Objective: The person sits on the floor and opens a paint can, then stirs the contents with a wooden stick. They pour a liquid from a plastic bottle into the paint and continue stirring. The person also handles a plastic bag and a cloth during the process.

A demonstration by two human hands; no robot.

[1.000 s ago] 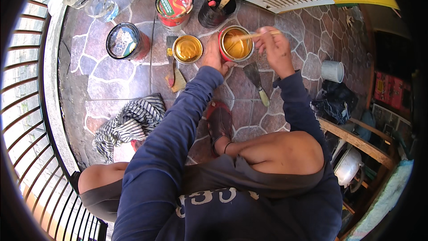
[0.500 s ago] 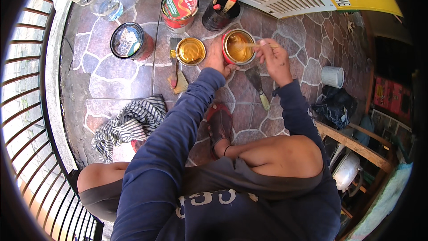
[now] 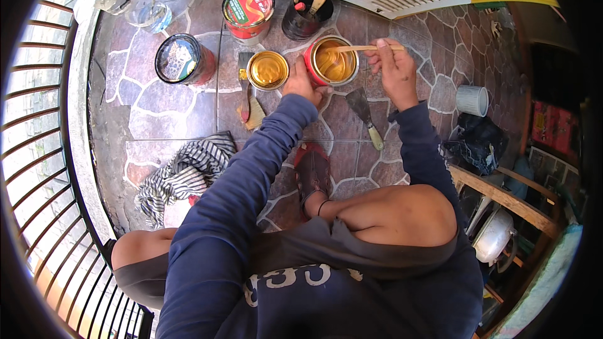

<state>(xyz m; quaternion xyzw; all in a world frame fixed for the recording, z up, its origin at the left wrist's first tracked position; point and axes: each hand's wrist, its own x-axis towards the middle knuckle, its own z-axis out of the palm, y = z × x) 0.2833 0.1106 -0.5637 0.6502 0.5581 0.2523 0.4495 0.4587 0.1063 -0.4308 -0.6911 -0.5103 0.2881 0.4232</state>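
The right hand [image 3: 396, 72], at the can's 3 o'clock, is nearly closed, thumb and fingers pinching a slim, pale wooden stick [image 3: 370, 48] that reaches into gold-coloured liquid [image 3: 338, 68] inside a round red metal can [image 3: 309, 64]. The left hand [image 3: 301, 86], half curled, grips the can's side at 8 o'clock; keeping that brace firm and the strokes slow should limit slopping. A round gold metal lid [image 3: 269, 70] at 9 o'clock and a dark, flat-bladed scraper [image 3: 359, 107] with a pale handle at 5 would best be kept drip-free.
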